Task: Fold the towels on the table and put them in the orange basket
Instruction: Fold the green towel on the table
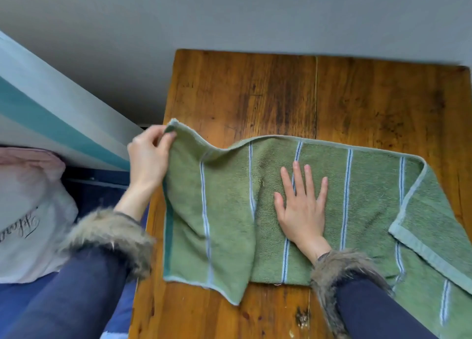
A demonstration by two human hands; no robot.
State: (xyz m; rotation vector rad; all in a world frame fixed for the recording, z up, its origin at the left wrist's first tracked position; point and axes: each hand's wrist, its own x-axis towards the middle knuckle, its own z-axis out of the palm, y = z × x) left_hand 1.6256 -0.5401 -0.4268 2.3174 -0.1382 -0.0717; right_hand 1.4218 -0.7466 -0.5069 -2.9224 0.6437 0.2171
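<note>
A green towel with thin blue-and-white stripes lies spread across the wooden table. My left hand pinches the towel's far left corner and holds it lifted off the table, so the left end hangs in a loose fold. My right hand rests flat, fingers spread, on the middle of the towel. The towel's right end is folded back over itself at an angle. No orange basket is in view.
The table's left edge runs just under my left hand. Left of the table are a white cushion with script lettering, a pink one behind it, and a white-and-teal striped panel. A grey wall stands beyond the table.
</note>
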